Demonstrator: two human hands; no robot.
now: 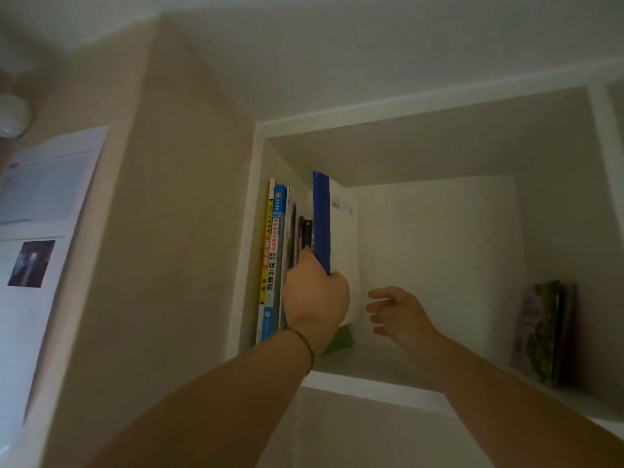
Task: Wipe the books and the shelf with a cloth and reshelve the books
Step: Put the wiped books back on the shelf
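A high white shelf cubby [371, 383] holds upright books at its left wall: a yellow-spined book [267, 238], a light blue book [277, 251] and thinner dark ones. My left hand [315, 298] grips the lower spine of a blue-spined book with a white cover [337, 224], which stands upright just right of that row. My right hand [398, 312] hovers open beside the book's white cover, fingers loosely spread, holding nothing. Something green [341, 342], perhaps a cloth, lies on the shelf floor below my left hand, mostly hidden.
A book with a green and purple cover [540, 332] leans at the cubby's right wall. A beige wall column [162, 231] stands left of the shelf, and papers [44, 204] hang on the wall at far left. The ceiling is close above.
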